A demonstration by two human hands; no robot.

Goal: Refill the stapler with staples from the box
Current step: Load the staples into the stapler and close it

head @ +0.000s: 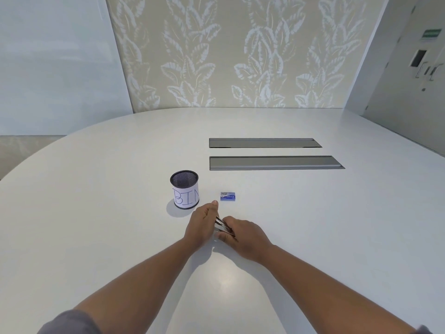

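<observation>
A small metal stapler (222,225) is held between both hands, just above the white table (313,213). My left hand (202,225) grips its far end and my right hand (243,233) grips its near end. Most of the stapler is hidden by fingers, so I cannot tell whether its top is lifted. The blue staple box (227,196) lies flat on the table a little beyond the hands, untouched.
A black mesh cup (184,192) with a paper label reading "BIN" stands left of the box, close to my left hand. Two grey recessed cable slots (272,162) run across the table farther back. A leaf-patterned wall stands behind the table.
</observation>
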